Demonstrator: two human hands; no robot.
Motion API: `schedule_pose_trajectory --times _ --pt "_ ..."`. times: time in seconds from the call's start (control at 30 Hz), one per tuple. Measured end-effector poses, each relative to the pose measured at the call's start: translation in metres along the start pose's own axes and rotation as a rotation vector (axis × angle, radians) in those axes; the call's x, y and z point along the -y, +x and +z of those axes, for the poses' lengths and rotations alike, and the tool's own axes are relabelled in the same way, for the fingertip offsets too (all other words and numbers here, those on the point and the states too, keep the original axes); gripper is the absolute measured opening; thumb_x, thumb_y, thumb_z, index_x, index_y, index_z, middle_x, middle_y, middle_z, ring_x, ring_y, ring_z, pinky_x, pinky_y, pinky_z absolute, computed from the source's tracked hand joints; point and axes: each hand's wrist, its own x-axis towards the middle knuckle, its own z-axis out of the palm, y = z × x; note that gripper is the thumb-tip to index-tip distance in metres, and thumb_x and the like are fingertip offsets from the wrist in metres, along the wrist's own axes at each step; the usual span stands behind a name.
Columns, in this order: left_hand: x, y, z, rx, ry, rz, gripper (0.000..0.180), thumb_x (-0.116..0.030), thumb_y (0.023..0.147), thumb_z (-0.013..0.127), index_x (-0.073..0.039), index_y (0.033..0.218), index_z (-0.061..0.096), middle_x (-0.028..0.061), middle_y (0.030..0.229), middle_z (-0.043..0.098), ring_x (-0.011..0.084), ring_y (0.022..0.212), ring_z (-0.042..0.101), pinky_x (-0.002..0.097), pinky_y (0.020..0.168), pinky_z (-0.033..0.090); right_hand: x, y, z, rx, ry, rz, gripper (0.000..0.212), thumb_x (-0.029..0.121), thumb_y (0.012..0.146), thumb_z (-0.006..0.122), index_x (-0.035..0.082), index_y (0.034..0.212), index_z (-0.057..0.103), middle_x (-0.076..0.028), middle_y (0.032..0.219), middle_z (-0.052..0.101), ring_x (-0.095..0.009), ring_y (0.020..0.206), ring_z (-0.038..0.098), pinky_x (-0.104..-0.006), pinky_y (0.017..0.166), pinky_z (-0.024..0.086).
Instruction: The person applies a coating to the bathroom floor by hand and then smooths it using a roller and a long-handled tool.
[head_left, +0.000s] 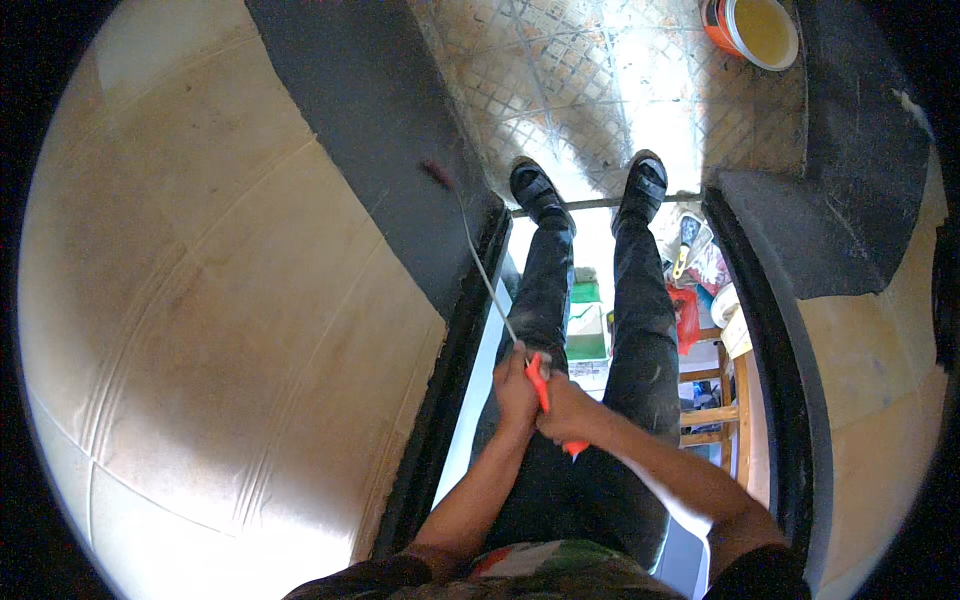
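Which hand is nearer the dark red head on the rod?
Left. The left hand is at the rod's lower end, nearer the dark red head; the right hand is farther back, on the orange handle.

I have the left hand [516,392] just beside the right hand [572,408], both in front of the legs [645,330]. From them the roller [437,174] reaches forward and leftward, its far end before the left wall [220,250]. Beyond the shoes [648,182] I see the bucket [764,32] on the floor [560,120], far right. Right of the legs, coming nearer: brush [686,245], bag [685,318], frame [742,410].
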Motion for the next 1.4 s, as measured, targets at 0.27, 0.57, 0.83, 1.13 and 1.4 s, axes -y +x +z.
schedule_pose_trajectory --times 0.27,0.57,0.83,1.13,1.4 --pt "-0.022 0.129 0.004 -0.058 -0.164 -0.132 0.048 -0.034 0.101 0.044 -0.001 0.075 0.066 0.0055 0.067 0.063 0.0167 0.059 0.057 0.035 0.057 0.044 0.002 0.103 -0.024 0.221 0.083 0.268 0.026 0.001 0.069 0.063 -0.012 0.09 0.055 -0.023 0.072 0.065 -0.03 0.058 0.067 -0.0402 0.048 0.055" --pt "-0.023 0.14 0.043 -0.098 0.199 0.089 0.048 -0.038 0.098 0.05 -0.001 0.069 0.062 0.0056 0.061 0.057 0.0171 0.054 0.051 0.0357 0.055 0.042 -0.047 0.116 -0.037 0.062 -0.164 0.149 0.045 0.004 0.068 0.066 -0.008 0.11 0.052 -0.024 0.092 0.068 -0.036 0.075 0.069 -0.0414 0.068 0.057" --pt "-0.047 0.126 0.056 -0.05 0.024 -0.054 0.041 -0.037 0.097 0.052 -0.005 0.075 0.065 0.0077 0.074 0.063 0.0169 0.065 0.058 0.0348 0.061 0.045 -0.005 0.095 -0.077 0.191 0.178 0.284 0.052 -0.001 0.073 0.061 -0.01 0.12 0.041 -0.02 0.074 0.067 -0.026 0.052 0.065 -0.039 0.046 0.056" --pt "-0.171 0.224 0.065 0.323 -0.484 -0.038 0.023 -0.022 0.091 0.045 -0.004 0.091 0.058 0.0121 0.083 0.061 0.0266 0.074 0.062 0.0422 0.07 0.052 0.116 0.202 -0.166 0.367 0.07 0.315 0.002 0.003 0.07 0.061 0.003 0.072 0.06 -0.01 0.063 0.061 -0.019 0.051 0.06 -0.0322 0.044 0.047" --pt "-0.183 0.241 0.091 0.119 -0.57 -0.117 0.018 -0.018 0.09 0.045 -0.003 0.092 0.055 0.0124 0.084 0.061 0.0269 0.074 0.062 0.0435 0.067 0.052 0.108 0.229 -0.189 0.398 0.209 0.467 0.005 -0.001 0.072 0.058 0.002 0.075 0.056 -0.011 0.071 0.061 -0.022 0.054 0.06 -0.0343 0.048 0.051"
